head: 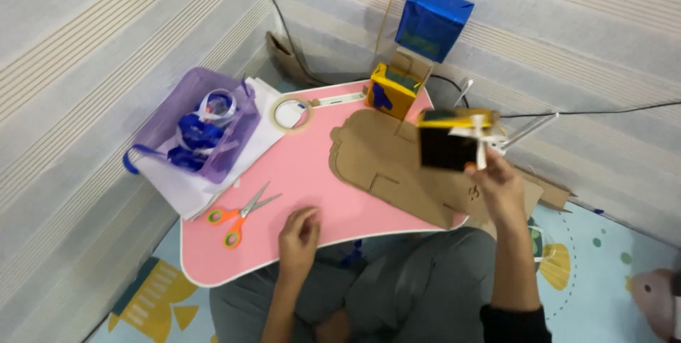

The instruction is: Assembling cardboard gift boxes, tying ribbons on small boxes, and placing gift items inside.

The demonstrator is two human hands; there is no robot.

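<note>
Here the person sits cross-legged on the floor behind a low pink table (305, 173); the right hand (499, 188) is raised above the table's right edge and holds up a small box (448, 143) with a dark face and a yellow top edge; its fingers are clamped on the lower right corner of the box, where a strip of white tape (481, 146) hangs down the side; the box is in the air, clear of the table, over a flat sheet of cut brown cardboard (397, 166) that covers the right part of the table and overhangs it; the left hand (298, 238) rests on the near edge of the table, its fingers loosely curled together and holding nothing, just right of a pair of orange-handled scissors (237, 217) that lies with its blades apart; at the far left a translucent purple basket (234, 146) stands on a stack of white paper (186, 188) and holds blue and white ribbon (197, 134); a roll of pale tape (291, 114) lies flat near the far edge; beside it stands a yellow box (391, 90) with a blue patch; behind, against the striped wall, a blue box (433, 20) hangs from a yellow cord (386, 9).
</note>
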